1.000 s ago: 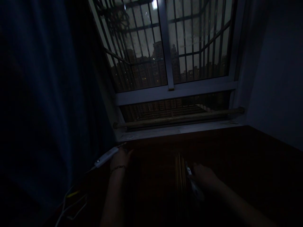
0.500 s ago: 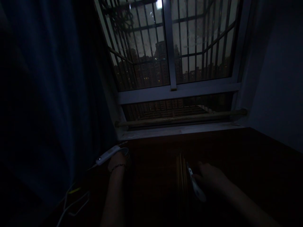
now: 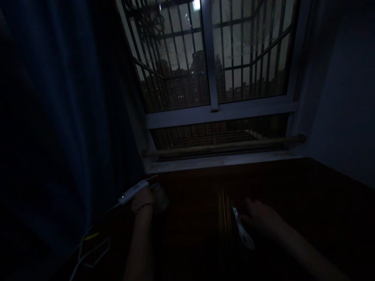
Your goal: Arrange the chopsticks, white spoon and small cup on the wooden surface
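The scene is very dark. On the left of the tabletop, my left hand (image 3: 141, 198), with a bracelet at the wrist, grips a pale cup-like container (image 3: 161, 200), which leans to the right; my fingertips are hidden behind it. My right hand (image 3: 259, 212) hovers low over the table with thumb and fingers apart, beside a white-handled tool with a narrow, darker tip (image 3: 243, 234). The thumb is close to that handle; whether it touches I cannot tell. Just left of the tool lie several thin wooden sticks (image 3: 224, 216), side by side.
A white elongated device (image 3: 133, 192) with a cord lies left of my left hand. White cable (image 3: 98, 251) and a yellow strip (image 3: 92, 236) are at lower left. A blue curtain (image 3: 64, 117) hangs on the left; a barred window (image 3: 213, 111) stands beyond the dark wooden tabletop (image 3: 190, 187).
The container in my left hand has tipped to the right, so more of its side shows. My left hand has shifted slightly left. My right hand, the sticks and the white-handled tool are almost unchanged.
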The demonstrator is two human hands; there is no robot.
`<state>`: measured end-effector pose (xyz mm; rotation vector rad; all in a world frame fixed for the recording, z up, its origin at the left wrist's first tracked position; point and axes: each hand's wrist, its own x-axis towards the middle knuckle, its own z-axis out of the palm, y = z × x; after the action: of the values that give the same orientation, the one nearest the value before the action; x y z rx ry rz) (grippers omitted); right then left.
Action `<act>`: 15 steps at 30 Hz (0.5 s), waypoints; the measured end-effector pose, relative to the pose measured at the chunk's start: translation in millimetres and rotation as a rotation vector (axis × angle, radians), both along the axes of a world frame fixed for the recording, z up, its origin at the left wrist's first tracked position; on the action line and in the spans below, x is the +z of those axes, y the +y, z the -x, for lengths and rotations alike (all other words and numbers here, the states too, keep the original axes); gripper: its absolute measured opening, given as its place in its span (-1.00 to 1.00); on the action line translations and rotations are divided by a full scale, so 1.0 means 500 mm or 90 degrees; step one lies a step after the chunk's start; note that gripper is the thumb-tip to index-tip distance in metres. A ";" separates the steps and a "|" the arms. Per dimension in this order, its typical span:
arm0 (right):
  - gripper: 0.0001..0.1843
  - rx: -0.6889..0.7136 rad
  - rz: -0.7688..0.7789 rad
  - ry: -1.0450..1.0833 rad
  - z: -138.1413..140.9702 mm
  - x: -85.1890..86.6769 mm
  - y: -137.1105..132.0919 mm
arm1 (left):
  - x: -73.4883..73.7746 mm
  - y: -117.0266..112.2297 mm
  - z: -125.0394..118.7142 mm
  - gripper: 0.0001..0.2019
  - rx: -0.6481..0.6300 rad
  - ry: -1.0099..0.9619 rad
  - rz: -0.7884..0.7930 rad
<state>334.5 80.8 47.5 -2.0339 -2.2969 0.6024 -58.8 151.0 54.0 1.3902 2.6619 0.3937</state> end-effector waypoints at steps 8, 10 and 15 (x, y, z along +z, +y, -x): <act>-0.48 0.066 -0.082 0.153 0.004 0.017 -0.010 | 0.085 -0.069 -0.110 -0.74 -0.303 -0.255 -0.031; -0.42 0.131 -0.084 0.266 0.008 0.015 -0.012 | 0.102 -0.097 -0.163 -0.72 -0.386 -0.319 -0.008; -0.18 0.245 -0.014 0.471 0.012 0.008 -0.018 | 0.110 -0.145 -0.287 -0.75 -0.549 -0.390 0.067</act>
<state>328.5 71.9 51.3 -1.0613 -2.1680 1.1037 84.6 78.3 108.9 1.8242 1.4244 0.4565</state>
